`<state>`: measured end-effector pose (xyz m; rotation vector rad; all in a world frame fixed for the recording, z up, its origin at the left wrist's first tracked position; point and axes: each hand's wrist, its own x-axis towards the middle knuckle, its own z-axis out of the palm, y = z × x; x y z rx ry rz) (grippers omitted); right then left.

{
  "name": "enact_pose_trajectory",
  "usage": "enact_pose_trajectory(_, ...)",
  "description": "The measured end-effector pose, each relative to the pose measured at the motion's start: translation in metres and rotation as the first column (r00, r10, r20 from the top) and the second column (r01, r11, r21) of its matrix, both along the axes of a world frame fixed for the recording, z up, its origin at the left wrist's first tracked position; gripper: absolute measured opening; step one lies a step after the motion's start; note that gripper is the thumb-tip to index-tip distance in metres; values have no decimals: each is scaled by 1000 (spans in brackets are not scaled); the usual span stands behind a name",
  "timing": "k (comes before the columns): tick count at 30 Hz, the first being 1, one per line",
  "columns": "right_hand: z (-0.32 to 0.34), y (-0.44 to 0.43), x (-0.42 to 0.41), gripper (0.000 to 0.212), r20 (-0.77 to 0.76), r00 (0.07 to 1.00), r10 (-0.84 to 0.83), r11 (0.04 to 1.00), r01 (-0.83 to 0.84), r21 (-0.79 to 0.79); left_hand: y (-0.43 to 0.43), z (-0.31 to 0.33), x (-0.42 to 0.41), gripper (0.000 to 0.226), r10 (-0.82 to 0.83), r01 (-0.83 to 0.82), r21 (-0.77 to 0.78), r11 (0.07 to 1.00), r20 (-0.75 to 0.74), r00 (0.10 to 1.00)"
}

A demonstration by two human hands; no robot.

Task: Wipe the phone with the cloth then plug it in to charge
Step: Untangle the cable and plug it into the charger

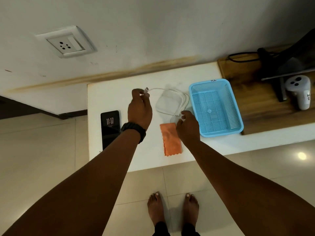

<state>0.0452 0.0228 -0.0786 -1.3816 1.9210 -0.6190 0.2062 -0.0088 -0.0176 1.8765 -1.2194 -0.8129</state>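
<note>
Table (109,92): white top, standing against the wall; a wooden surface (252,106) adjoins its right end.
Phone (110,128): lies flat at the table's left edge, toward the near corner; screen lit and showing 11:17; its near end is hidden behind the left forearm.
Cloth (171,140): orange, lies flat near the table's front edge, at mid-width; the right hand partly covers its far right corner.
Cable (177,95): white, looped on the table toward the back edge, between the two hands.
Left hand (140,109): raised over the table's middle; thumb and forefinger pinch one cable end, its connector (146,89) projecting beyond the fingertips; a black watch (134,131) sits on the wrist.
Right hand (188,126): just left of the basket; fingertips pinch the cable's other end; remaining fingers curled.
Basket (192,90): light blue, perforated, at the table's right end.
Wall socket (67,42): white plate on the wall, above and left of the table.
White controller (300,92): rests on the wooden surface, well apart from the basket.
</note>
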Motion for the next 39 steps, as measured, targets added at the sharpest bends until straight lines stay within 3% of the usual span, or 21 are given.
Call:
enact_pose_trajectory(3, 6, -16, 7, 45, 30, 999, -28, 997, 26, 67, -9, 24, 1, 14, 67, -82, -55, 995, -233, 970)
enact_pose_trajectory(7, 13, -37, 15, 67, 20, 999, -28, 993, 25, 119, -18, 53, 6, 14, 144, -214, -69, 974, -542, 828)
enact_pose_trajectory(10, 21, -54, 18, 48, -65, 998, -22, 996, 27, 79, -21, 70, 11, 15, 188, -312, -35, 949, -734, 653)
enact_pose_trajectory(12, 26, -65, 19, 37, 48, 995, -84, 987, 76, 140, -22, 75, 19, 12, 210, -384, -7, 923, -828, 520)
enact_pose_trajectory(14, 32, -73, 18, 33, 328, 900, -289, 932, 185, 313, -22, 76, 28, 13, 263, -470, 40, 882, -869, 419)
enact_pose_trajectory(16, 38, -76, 15, 30, 497, 766, -407, 888, 205, 412, -21, 74, 39, 15, 376, -585, 103, 804, -851, 367)
enact_pose_trajectory(18, 41, -77, 15, 26, 555, 748, -365, 917, 183, 356, -19, 67, 48, 16, 506, -680, 137, 720, -774, 380)
enact_pose_trajectory(19, 43, -77, 15, 22, 551, 780, -296, 947, 162, 279, -17, 63, 52, 17, 551, -699, 147, 700, -733, 399)
enact_pose_trajectory(23, 56, -73, 24, 20, 296, 952, 77, 996, -57, -76, -7, 47, 50, 18, 567, -585, 242, 774, -675, 472)
enact_pose_trajectory(25, 67, -65, 31, 24, 118, 962, 245, 937, -204, -283, -5, 43, 42, 17, 581, -490, 346, 800, -650, 490)
enact_pose_trajectory(27, 76, -54, 38, 28, -2, 928, 373, 859, -347, -376, -3, 41, 35, 17, 573, -364, 443, 819, -656, 492)
enact_pose_trajectory(31, 77, -28, 48, 23, -183, 837, 516, 745, -544, -385, -2, 45, 23, 19, 480, -67, 495, 866, -788, 385)
enact_pose_trajectory(33, 73, -21, 49, 19, -224, 823, 522, 732, -567, -379, -5, 47, 21, 21, 448, -38, 459, 888, -842, 301)
enact_pose_trajectory(35, 66, -16, 47, 22, -250, 805, 539, 732, -594, -333, -8, 47, 24, 21, 461, -133, 442, 887, -857, 231)
enact_pose_trajectory(39, 48, -10, 38, 33, -260, 678, 688, 687, -724, -69, -10, 46, 35, 15, 512, -385, 408, 828, -831, 218)
